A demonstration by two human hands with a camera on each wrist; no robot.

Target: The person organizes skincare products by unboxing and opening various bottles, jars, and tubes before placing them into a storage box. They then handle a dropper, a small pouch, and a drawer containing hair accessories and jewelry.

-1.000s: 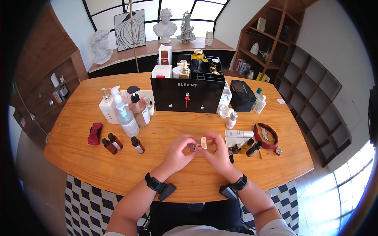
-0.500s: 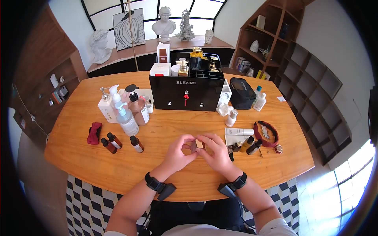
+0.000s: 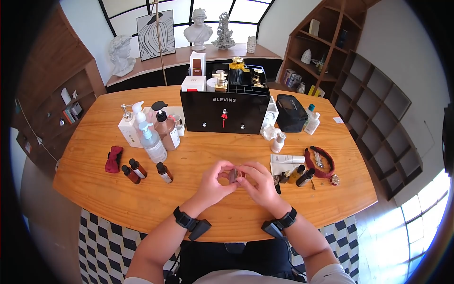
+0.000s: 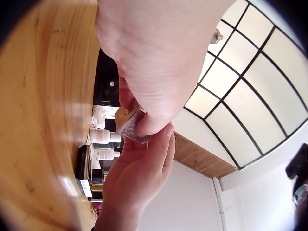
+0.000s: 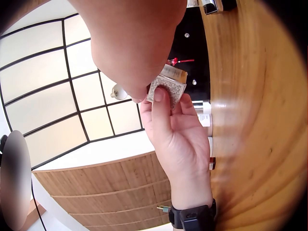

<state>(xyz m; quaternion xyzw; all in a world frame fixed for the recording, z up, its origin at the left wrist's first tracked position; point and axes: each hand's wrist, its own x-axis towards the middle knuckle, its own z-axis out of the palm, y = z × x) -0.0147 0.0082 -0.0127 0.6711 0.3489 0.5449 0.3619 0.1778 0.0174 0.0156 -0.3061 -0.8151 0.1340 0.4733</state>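
A small box [image 3: 235, 175] is held between both hands above the middle of the wooden table. My left hand [image 3: 215, 182] pinches its left side, and my right hand [image 3: 259, 182] grips it from the right. In the left wrist view the box [image 4: 131, 126] shows a yellowish face and a grey patterned face, with fingers of both hands on it. The right wrist view shows the left thumb across the printed face of the box [image 5: 168, 89]. Part of the box is covered by fingers.
Behind the hands stands a black organizer [image 3: 227, 111] with cosmetics on top. Pump bottles [image 3: 153, 144] and small brown bottles [image 3: 164, 173] are on the left. At right lie tubes [image 3: 287, 159], a red headband [image 3: 326, 176] and dark bottles [image 3: 305, 177]; a black case [image 3: 291, 112] sits behind.
The box has turned between the fingers, so its light face no longer shows in the head view. My right fingers have closed in over it; both hands stay in nearly the same place.
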